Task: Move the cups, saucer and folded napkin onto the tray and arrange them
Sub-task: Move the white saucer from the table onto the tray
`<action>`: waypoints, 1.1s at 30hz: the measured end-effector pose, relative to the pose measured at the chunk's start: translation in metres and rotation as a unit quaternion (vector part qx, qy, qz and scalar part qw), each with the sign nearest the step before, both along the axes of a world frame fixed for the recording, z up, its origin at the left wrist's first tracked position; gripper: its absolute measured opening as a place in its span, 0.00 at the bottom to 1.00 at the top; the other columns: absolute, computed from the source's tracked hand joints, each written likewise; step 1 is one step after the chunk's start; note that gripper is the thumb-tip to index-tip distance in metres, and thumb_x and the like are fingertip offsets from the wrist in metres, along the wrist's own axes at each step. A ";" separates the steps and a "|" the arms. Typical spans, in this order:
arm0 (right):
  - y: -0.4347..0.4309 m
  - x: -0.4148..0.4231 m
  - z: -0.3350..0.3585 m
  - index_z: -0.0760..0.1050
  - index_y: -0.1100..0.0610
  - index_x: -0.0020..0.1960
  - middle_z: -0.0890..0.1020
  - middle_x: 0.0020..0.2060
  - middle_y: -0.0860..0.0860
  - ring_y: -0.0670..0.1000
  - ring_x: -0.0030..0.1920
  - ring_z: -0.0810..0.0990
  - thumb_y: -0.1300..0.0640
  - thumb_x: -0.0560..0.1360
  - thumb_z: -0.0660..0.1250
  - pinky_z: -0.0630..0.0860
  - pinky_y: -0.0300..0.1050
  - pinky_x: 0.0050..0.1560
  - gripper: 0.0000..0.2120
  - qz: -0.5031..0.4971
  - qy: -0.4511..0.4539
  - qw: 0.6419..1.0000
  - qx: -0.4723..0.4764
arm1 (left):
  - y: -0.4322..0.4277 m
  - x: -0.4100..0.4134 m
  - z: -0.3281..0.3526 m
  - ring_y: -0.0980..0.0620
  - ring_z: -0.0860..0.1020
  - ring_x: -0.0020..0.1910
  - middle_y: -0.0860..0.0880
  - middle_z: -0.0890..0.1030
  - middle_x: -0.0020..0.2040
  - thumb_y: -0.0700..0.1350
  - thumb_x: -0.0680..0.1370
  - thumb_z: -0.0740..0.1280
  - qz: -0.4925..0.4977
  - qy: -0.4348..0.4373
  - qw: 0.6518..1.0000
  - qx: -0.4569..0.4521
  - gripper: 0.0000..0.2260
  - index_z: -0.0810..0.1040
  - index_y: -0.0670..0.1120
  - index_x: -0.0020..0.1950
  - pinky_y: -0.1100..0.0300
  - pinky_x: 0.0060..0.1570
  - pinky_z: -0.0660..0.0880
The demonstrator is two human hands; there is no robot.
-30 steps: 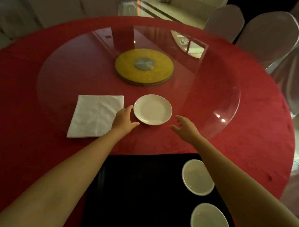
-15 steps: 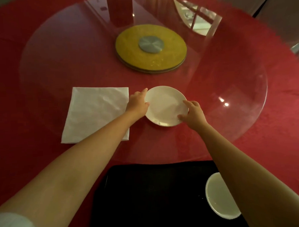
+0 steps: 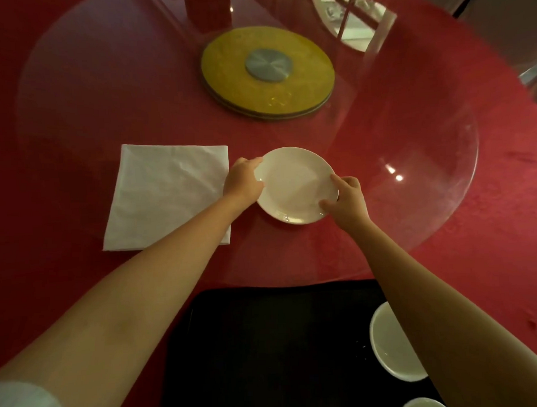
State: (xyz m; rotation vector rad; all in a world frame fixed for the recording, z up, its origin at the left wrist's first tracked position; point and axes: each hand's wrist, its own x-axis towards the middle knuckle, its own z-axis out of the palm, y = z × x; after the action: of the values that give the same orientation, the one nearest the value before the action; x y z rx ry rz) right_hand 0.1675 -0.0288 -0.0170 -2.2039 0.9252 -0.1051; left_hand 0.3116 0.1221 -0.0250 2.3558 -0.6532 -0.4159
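While both hands are gripping the white saucer [image 3: 294,183] on the glass-topped bench [image 3: 413,166], the left hand [image 3: 243,181] is holding its left rim and the right hand [image 3: 347,200] its right, fingers curled over. Beside it the folded napkin [image 3: 165,195] is lying flat; two cups [image 3: 390,342] are sitting on the black tray [image 3: 267,351].

Tray [image 3: 267,351] left side bare; cups [image 3: 390,345] crowd right.

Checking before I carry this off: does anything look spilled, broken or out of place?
Nothing stands out. The saucer looks intact between both hands, the folded napkin lies flat, and two cups sit on the tray.
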 end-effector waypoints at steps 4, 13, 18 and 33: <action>0.010 -0.013 0.009 0.59 0.60 0.73 0.65 0.66 0.57 0.54 0.64 0.68 0.65 0.71 0.67 0.65 0.37 0.59 0.33 -0.003 -0.013 1.000 -0.001 | 0.008 -0.008 0.005 0.43 0.71 0.63 0.39 0.71 0.65 0.38 0.72 0.67 -0.010 0.000 1.000 -0.002 0.26 0.66 0.44 0.70 0.55 0.62 0.68; 0.043 -0.055 0.033 0.59 0.59 0.73 0.66 0.66 0.56 0.56 0.63 0.70 0.67 0.71 0.67 0.71 0.51 0.65 0.33 0.009 -0.059 0.998 0.015 | 0.048 -0.055 0.034 0.43 0.73 0.59 0.39 0.73 0.61 0.37 0.71 0.68 0.024 -0.024 0.998 -0.050 0.27 0.67 0.45 0.69 0.55 0.59 0.70; 0.066 -0.085 0.044 0.60 0.58 0.73 0.66 0.65 0.55 0.56 0.62 0.70 0.67 0.71 0.67 0.70 0.48 0.64 0.33 0.068 -0.051 0.996 0.023 | 0.093 -0.103 0.042 0.42 0.76 0.54 0.39 0.75 0.58 0.38 0.70 0.70 0.049 -0.039 0.996 -0.065 0.27 0.69 0.44 0.68 0.56 0.55 0.71; 0.165 -0.188 0.026 0.65 0.50 0.69 0.65 0.55 0.46 0.45 0.51 0.67 0.67 0.70 0.62 0.63 0.29 0.48 0.29 0.106 -0.042 0.993 0.034 | 0.194 -0.223 0.026 0.41 0.75 0.55 0.39 0.75 0.57 0.37 0.69 0.70 0.113 0.013 0.993 -0.019 0.27 0.69 0.44 0.67 0.51 0.55 0.72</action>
State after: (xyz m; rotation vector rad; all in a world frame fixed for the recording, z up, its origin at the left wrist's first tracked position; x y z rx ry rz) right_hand -0.0203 0.1365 0.0091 -2.2027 0.6342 -0.0640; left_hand 0.0889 0.3157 0.0008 2.3512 -0.3716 -0.3291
